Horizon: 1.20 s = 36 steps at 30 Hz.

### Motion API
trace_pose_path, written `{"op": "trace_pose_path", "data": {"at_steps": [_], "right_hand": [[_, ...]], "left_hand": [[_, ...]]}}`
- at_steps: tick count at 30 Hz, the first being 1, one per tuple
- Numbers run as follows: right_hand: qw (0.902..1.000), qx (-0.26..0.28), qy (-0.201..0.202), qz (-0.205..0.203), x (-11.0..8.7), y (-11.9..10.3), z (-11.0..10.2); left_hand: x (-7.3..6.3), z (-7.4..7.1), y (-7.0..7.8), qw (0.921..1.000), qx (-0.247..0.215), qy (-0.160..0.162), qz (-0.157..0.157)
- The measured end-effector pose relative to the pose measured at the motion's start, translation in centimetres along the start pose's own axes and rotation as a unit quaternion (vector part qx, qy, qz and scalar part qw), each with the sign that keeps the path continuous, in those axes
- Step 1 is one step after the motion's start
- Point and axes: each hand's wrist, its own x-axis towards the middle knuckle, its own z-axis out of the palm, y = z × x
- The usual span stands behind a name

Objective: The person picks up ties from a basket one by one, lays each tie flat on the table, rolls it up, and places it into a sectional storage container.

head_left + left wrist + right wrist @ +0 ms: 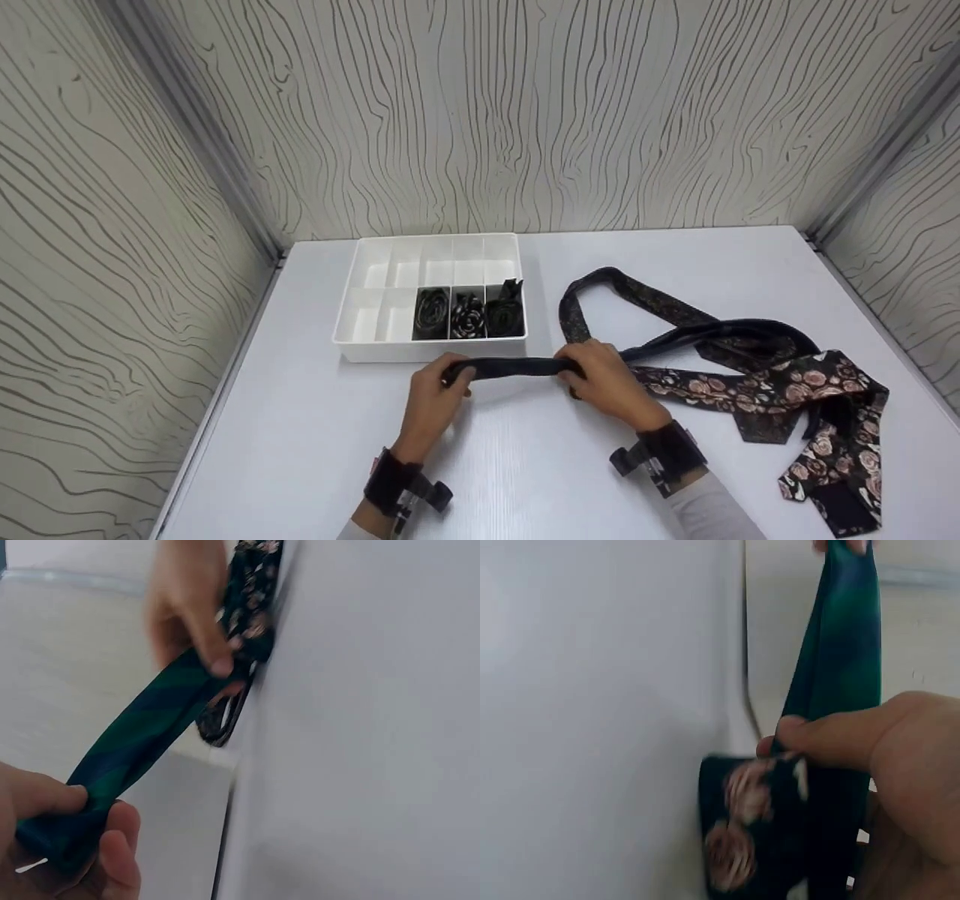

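Observation:
A dark necktie [517, 367], striped green and navy in the left wrist view [142, 724], is stretched between the two hands above the table in front of the box. My left hand [437, 397] pinches its end between thumb and fingers. Some way along, my right hand [607, 382] grips the same tie, thumb on top. From there a dark length runs right into the other ties. A floral necktie [814, 382] with pink roses lies there, and part of it [742, 821] shows just beside my right thumb.
A white divided box [431, 351] stands behind the hands. Rolled dark ties [433, 311] fill three front compartments at its right. Another dark patterned tie [652, 296] loops across the table [300, 420] at right. Patterned walls [480, 112] enclose the back and sides.

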Motion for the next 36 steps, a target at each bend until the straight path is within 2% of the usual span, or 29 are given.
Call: {"op": "trace_pose_path", "data": {"at_steps": [5,8,14,21,23,26,30,33,36], "right_hand": [[0.9987,0.022,0.024,0.038,-0.6,3.3,-1.8],[0.9974,0.004,0.05,0.051,-1.4,5.2,-3.1],[0.9915,-0.075,0.068,0.082,-3.9,9.2,-6.3],[0.9805,-0.133,0.061,0.131,-6.0,13.2,-9.4],[0.9763,-0.149,0.072,0.139,-6.5,14.0,-10.0],[0.9762,-0.132,0.076,0.154,-6.9,14.8,-10.8],[0.9804,-0.082,0.045,0.173,-6.9,15.2,-11.8],[0.981,-0.082,0.03,0.173,-6.8,15.4,-12.3],[0.9807,-0.09,0.044,0.168,-6.6,15.6,-12.3]], "left_hand": [[0.4,-2.4,-0.7,0.9982,-0.009,0.037,-0.046],[0.5,-3.4,-0.9,0.9967,-0.011,0.054,-0.059],[0.5,-4.8,-1.1,0.9953,0.004,0.073,-0.064],[0.8,-5.7,-1.5,0.9954,0.006,0.069,-0.065],[0.8,-5.9,-1.6,0.9955,0.007,0.069,-0.064],[0.9,-6.1,-1.5,0.9956,0.009,0.07,-0.062],[1.0,-6.4,-1.4,0.9955,0.009,0.072,-0.06],[1.0,-6.6,-1.3,0.9953,0.011,0.074,-0.062],[1.1,-6.7,-1.3,0.9949,0.012,0.075,-0.066]]}}
